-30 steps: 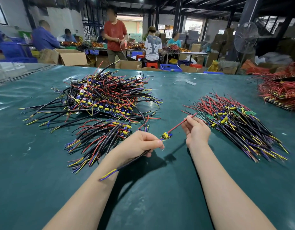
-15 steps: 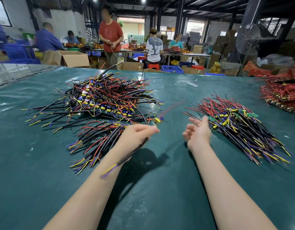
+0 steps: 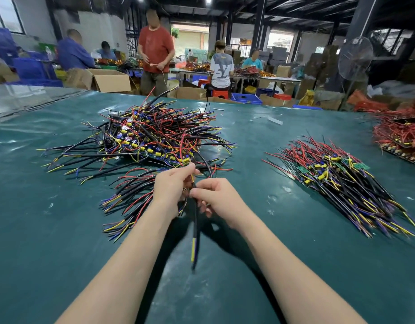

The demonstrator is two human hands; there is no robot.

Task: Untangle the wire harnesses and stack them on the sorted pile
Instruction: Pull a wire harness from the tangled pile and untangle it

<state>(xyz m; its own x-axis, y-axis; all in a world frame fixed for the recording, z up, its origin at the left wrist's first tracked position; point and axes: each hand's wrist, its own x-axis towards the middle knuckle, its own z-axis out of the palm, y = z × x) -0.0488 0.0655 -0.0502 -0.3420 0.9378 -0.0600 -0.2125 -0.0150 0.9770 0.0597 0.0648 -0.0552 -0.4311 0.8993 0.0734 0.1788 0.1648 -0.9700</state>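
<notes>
Fingers [image 3: 200, 192] of the left hand [image 3: 170, 187] and right hand [image 3: 217, 198] pinched one black harness [image 3: 195, 230] at centre frame, tail hanging downward. The sorted pile [image 3: 342, 183] at right was sizeable, yet the tangled heap [image 3: 155, 136] at upper left looked bigger, so most sorting seemingly remained.

Large dark letter "Y" printed across the back of a seated person's white T-shirt [image 3: 221, 70], beyond the far edge of the counter [image 3: 61, 230], strokes beside it unclear, other print too small to read
</notes>
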